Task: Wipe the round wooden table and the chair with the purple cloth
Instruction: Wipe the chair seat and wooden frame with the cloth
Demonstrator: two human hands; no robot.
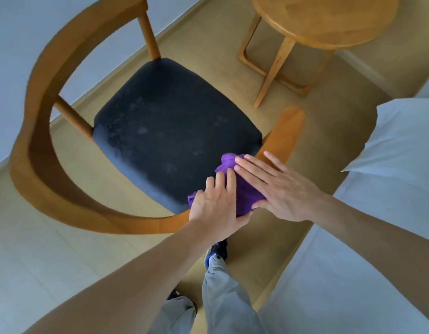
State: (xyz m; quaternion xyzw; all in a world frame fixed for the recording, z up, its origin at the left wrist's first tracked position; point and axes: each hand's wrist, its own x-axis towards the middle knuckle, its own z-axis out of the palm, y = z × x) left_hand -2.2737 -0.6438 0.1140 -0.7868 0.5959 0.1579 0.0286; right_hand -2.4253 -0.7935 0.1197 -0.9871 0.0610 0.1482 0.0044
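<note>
Purple cloth (245, 191) lies on the chair (175, 131) seat under both hands' flat fingers (251, 168).

Under the fingers (251, 168) of both hands lies a purple cloth (247, 191). Past the fingertips spreads a dark navy seat (170, 126) with faint mottled marks, framed in honey-orange wood (40, 97). Beyond stands a matching golden-brown table (329, 18).
</note>
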